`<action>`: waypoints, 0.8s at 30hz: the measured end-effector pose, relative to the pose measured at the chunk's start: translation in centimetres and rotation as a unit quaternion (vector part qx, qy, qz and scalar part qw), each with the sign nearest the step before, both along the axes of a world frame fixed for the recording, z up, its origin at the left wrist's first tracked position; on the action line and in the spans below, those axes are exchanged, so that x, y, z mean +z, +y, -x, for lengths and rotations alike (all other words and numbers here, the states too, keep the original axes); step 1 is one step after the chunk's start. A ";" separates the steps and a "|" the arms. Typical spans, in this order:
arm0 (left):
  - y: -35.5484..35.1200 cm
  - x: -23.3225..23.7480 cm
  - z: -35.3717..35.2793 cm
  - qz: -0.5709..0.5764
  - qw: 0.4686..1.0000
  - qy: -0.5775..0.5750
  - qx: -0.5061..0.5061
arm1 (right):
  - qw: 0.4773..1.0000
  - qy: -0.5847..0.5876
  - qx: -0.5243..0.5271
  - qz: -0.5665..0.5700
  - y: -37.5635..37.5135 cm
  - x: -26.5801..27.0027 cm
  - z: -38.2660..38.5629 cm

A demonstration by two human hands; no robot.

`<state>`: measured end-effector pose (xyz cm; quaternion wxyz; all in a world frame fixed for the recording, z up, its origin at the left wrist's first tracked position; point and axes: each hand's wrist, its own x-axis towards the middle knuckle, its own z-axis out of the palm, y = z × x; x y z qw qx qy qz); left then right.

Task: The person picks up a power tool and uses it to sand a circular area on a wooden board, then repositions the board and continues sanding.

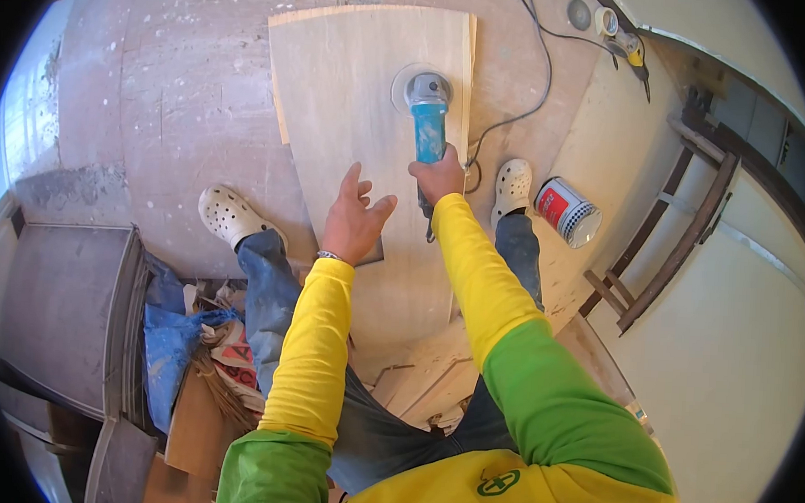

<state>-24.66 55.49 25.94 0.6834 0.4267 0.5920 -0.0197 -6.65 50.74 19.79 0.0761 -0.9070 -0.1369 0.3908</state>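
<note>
A teal power tool [429, 130] with a round disc at its head rests over a pale wooden board [366, 77]. My right hand [440, 175] is wrapped round the tool's rear body, and the disc lies on or just above the board's upper right part. Over the board's left side, my left hand [356, 214] is held with its fingers apart and nothing in it. A dark flat piece [372, 253] shows partly from beneath my left hand. The tool's dark cord [546, 86] runs along the right of the board.
My shoes [231, 215] stand on either side of the board. A tin with a red label [567, 212] lies at the right. Further right is a wooden frame [685, 239]. Blue sacking [170, 349] and scraps fill the lower left. Tape and tools [630, 47] sit at upper right.
</note>
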 end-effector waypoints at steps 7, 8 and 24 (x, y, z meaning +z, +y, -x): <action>-0.3 0.4 0.0 0.003 1.000 0.005 -0.004 | 1.000 0.012 0.020 0.002 0.2 -0.1 -0.3; -0.4 0.4 0.1 0.003 1.000 0.005 -0.003 | 1.000 0.012 0.025 0.004 0.3 -0.1 -0.3; -0.9 0.3 0.3 0.006 1.000 0.003 0.005 | 0.999 0.021 0.045 0.010 1.1 -0.4 -0.6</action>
